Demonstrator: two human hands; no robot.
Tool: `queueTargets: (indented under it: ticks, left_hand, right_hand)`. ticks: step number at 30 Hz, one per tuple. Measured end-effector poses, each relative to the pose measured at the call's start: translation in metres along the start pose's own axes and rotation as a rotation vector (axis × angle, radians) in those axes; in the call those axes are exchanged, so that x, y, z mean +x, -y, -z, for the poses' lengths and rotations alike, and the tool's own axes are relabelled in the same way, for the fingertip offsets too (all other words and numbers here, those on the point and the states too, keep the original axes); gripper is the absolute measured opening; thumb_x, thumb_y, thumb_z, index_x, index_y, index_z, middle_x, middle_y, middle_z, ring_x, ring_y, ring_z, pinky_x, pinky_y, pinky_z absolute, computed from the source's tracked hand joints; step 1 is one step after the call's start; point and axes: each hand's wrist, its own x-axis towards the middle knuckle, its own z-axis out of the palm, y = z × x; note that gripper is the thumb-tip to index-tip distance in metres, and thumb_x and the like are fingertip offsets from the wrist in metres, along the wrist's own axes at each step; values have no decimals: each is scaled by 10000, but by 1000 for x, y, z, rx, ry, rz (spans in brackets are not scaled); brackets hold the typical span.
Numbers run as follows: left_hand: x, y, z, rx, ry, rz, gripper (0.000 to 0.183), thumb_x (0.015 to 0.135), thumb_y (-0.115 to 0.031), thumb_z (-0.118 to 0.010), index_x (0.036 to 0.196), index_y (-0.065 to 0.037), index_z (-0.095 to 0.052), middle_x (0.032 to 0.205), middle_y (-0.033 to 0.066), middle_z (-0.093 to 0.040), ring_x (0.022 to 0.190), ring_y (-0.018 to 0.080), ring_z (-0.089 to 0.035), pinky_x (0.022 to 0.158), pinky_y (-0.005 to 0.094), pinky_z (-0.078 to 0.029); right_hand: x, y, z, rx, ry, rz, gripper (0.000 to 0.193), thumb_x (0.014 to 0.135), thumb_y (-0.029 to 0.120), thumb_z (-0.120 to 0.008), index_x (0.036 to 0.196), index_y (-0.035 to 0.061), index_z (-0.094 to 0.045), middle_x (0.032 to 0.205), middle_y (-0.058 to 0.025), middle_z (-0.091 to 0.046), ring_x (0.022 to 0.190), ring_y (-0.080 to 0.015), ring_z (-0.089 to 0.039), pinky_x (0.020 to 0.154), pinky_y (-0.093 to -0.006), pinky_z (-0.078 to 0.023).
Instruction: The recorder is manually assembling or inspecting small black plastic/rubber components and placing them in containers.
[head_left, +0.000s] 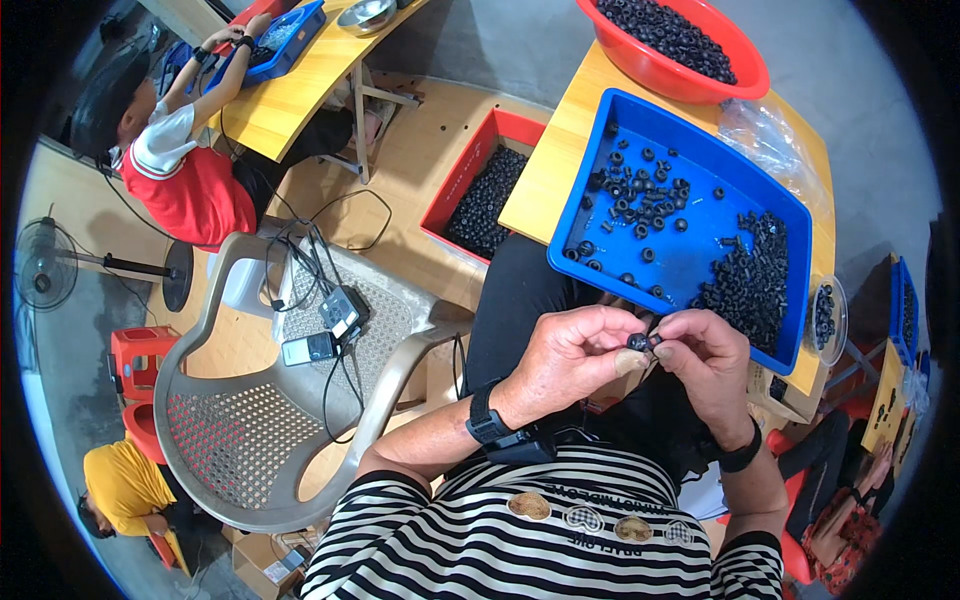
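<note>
My left hand (568, 358) pinches a small round black part (638, 342) between thumb and fingertips. Close against it, my right hand (712, 362) has its thumb and forefinger pressed together on a smaller dark piece (655, 339), mostly hidden by the fingers. The two pieces meet or nearly meet, just off the near edge of a blue tray (690, 125). Inside the tray, loose round black parts (650, 205) lie scattered at the left and middle. A heap of smaller black pieces (748, 285) fills its right side.
A red basin (745, 80) of black parts stands beyond the tray on the yellow table (540, 190). A clear round tub (828, 320) sits at its right edge. Left on the floor is a red crate (465, 170); a chair (235, 430) holds cabled devices. Other people sit nearby.
</note>
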Motion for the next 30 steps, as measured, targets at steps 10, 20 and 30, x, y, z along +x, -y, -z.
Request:
queueTargets:
  ticks: [10,20,30]
  left_hand:
    - [0,0,-1,39,7,-18,258,818,-27,-703,1057,15,-617,896,73,-693,832,88,-654,718,209,-525]
    - [3,-5,-3,292,-45,-183,242,773,-38,-747,995,-4,-656,829,22,-637,708,42,-573,630,188,-482]
    - [4,-5,-1,301,-20,-224,248,770,-47,-751,996,-8,-657,818,27,-631,701,47,-566,621,188,-475]
  right_hand:
    - [-1,-4,-2,-198,-56,159,136,754,-56,-694,852,12,-627,867,-64,-639,737,-99,-589,631,-212,-466]
    - [-5,-6,-8,-439,-122,358,145,713,-50,-695,812,18,-615,813,-73,-641,692,-134,-602,601,-227,-472]
    - [0,-2,-2,-356,-17,205,132,713,-43,-668,800,27,-598,786,-44,-623,636,-95,-565,570,-216,-453]
